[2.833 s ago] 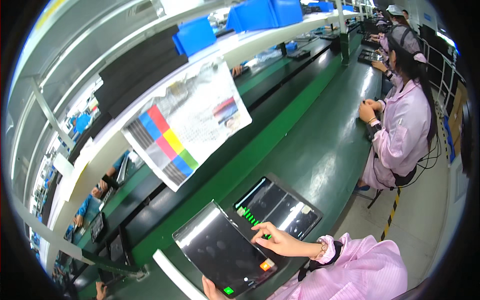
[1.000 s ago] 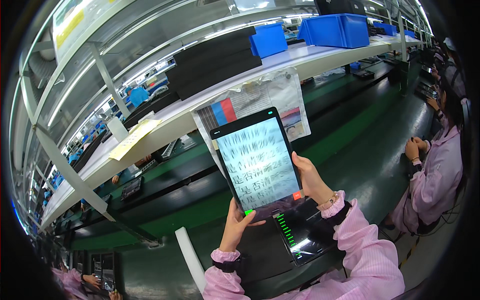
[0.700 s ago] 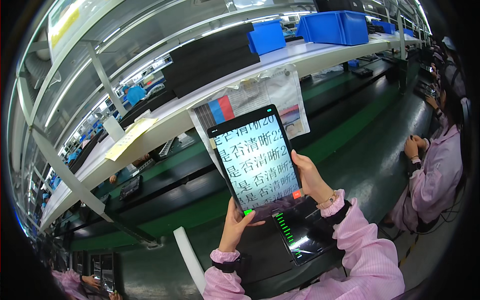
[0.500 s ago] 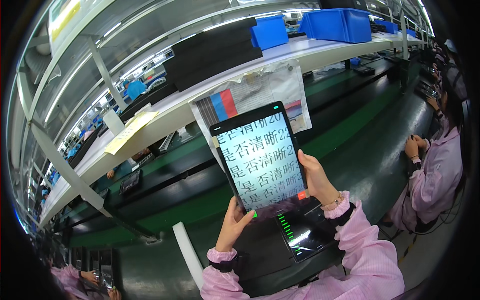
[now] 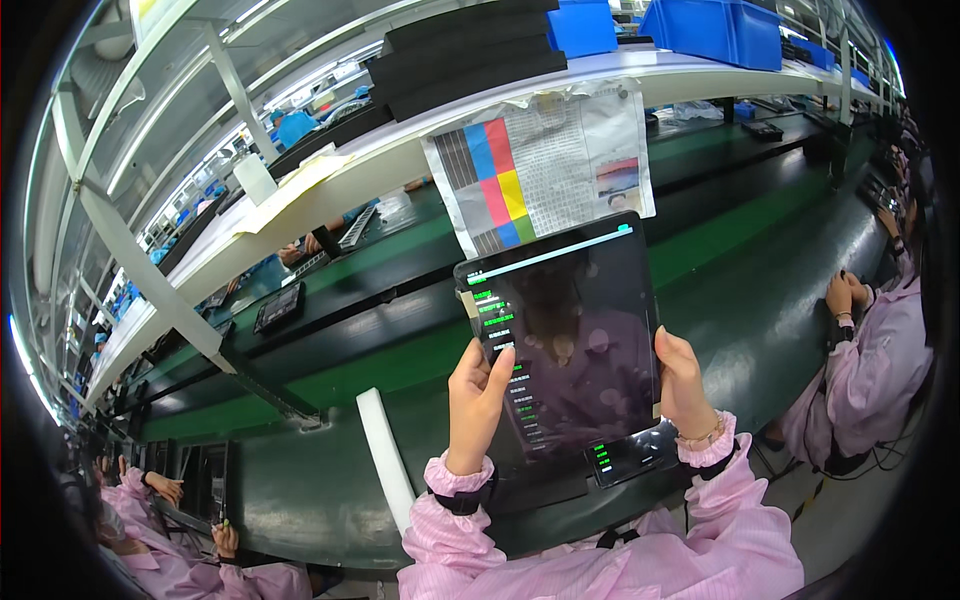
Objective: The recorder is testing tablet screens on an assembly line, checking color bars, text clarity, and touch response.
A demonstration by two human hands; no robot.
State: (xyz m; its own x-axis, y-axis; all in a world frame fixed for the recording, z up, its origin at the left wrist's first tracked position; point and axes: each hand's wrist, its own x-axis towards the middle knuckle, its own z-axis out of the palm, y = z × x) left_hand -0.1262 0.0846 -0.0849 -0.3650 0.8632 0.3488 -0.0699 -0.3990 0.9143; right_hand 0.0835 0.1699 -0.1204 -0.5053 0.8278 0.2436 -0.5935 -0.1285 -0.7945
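Note:
Between my hands I hold up a black tablet (image 5: 590, 350), its screen dark with a list of green and white text lines down the left side. My left hand (image 5: 478, 405) grips the tablet's left edge, its thumb over the list on the screen. My right hand (image 5: 682, 380) is closed on the right edge near the lower corner. Below and partly hidden by it, a second tablet (image 5: 630, 458) lies on the bench with green text lit. A printed colour test sheet (image 5: 570, 165) hangs from the shelf just behind the held tablet.
A white foam strip (image 5: 385, 455) lies on the green bench (image 5: 300, 490) to the left. Above runs a white shelf (image 5: 400, 150) with black foam blocks (image 5: 460, 60) and blue bins (image 5: 710, 35). Co-workers in pink sleeves sit at right (image 5: 860, 350) and lower left (image 5: 140, 510).
The tablet's screen went from a close camera picture of printed characters to a dark list. My left thumb moved up onto the screen, and the tablet shifted right and lower against the sheet.

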